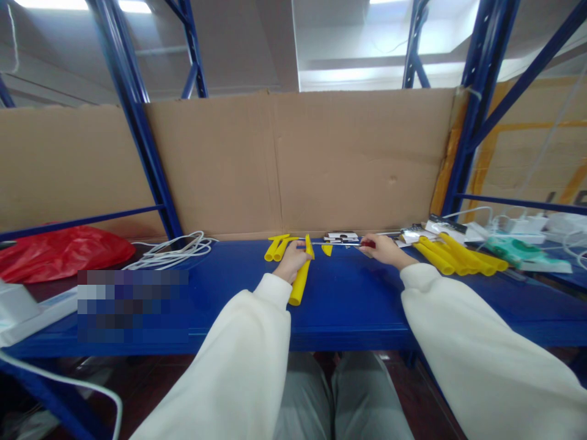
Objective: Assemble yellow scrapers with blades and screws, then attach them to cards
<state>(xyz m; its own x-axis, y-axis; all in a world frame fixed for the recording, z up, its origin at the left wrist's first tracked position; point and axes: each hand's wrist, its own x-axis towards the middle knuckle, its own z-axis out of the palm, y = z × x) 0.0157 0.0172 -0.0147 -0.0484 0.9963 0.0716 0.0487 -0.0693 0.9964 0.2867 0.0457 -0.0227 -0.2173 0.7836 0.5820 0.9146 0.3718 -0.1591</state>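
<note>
My left hand [293, 260] is closed on a yellow tube [299, 287] that lies lengthwise on the blue shelf, its near end toward me. A narrow yellow piece [309, 245] stands up by the fingertips; I cannot tell whether it joins the tube. Opposite, my right hand [381, 249] pinches something thin with a dark red part [368, 243]. A slim pale rod-like line [337, 244] runs between both hands, its kind too small to make out. A small yellow scrap [327, 250] rests between them, and short yellow tubes [276, 249] lie left of my left hand.
Several yellow tubes [452, 256] are heaped at the right, beside a green-and-white packet [518, 249] and white cables. Black-and-white clips or small packs [342, 236] sit at the back, before a cardboard wall [321, 165]. Coiled white cable [183, 249] and a red bag [68, 250] lie left.
</note>
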